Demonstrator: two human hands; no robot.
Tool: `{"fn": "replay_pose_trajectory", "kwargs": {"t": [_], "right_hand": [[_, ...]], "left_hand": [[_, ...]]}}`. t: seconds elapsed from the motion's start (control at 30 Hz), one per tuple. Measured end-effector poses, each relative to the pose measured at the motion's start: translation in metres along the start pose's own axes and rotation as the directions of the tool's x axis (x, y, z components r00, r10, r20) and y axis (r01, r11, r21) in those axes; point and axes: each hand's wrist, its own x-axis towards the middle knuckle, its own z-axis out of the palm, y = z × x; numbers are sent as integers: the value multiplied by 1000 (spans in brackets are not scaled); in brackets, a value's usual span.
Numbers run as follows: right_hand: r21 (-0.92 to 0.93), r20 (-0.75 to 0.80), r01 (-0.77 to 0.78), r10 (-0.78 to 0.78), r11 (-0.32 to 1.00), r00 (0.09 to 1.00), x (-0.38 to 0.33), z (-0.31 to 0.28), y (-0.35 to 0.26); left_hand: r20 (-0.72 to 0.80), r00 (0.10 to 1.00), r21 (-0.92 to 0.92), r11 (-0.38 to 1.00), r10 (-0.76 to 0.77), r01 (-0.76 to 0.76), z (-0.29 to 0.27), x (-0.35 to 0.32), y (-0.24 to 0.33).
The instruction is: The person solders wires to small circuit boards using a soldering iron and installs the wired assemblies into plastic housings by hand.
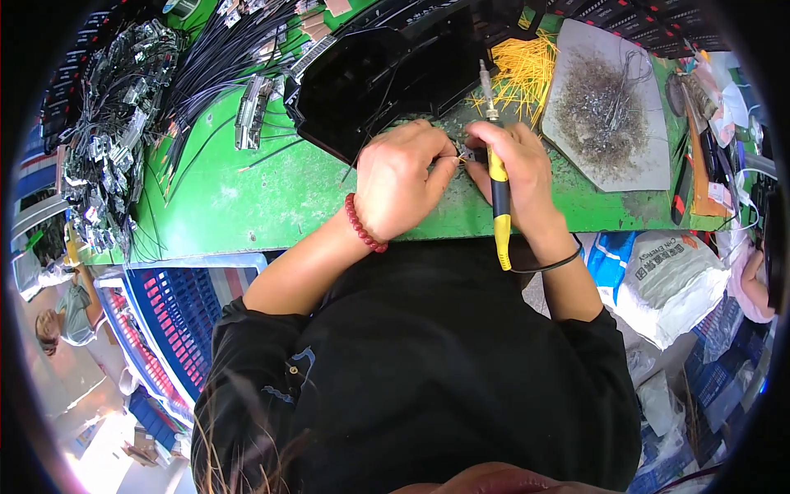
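A yellow-and-black soldering iron (500,210) lies across my right hand (527,169), its metal tip pointing away from me. The thumb and fingertips of that hand also come together close to my left fingers. My left hand (403,169), with a red bead bracelet on the wrist, pinches a thin wire end (461,158) at the tips of thumb and forefinger. What lies between the two sets of fingertips is too small to make out. Just beyond both hands stands a large black plastic housing (350,78), with a dark cable running out over its near side.
Cut yellow wires (527,70) lie beyond my right hand. A grey board (658,148) with dark scraps and solder bits is to the right. Small metal-and-black parts (123,123) and black cables (218,62) pile up at left on the green table (214,218). A blue crate (169,321) stands below.
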Motion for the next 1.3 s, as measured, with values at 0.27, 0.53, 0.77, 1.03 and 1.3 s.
{"fn": "replay_pose_trajectory", "kwargs": {"t": [0.27, 0.53, 0.77, 1.03, 1.3], "right_hand": [[-37, -137, -162, 155, 986, 978, -4, 8, -16], [-38, -137, -157, 151, 987, 979, -8, 9, -11], [-6, -148, -153, 151, 988, 977, -8, 10, -11], [105, -251, -141, 163, 984, 954, -14, 11, -4], [432, -249, -158, 286, 888, 925, -13, 12, -6]], "left_hand": [[-25, 994, 172, 980, 108, -102, 14, 4, -6], [40, 997, 251, 965, 62, -71, 18, 11, -6], [127, 992, 290, 957, -2, -36, 16, 16, -4], [126, 988, 191, 979, -90, 65, 15, 11, -4], [110, 991, -122, 988, -79, 92, 6, 13, -1]]}}
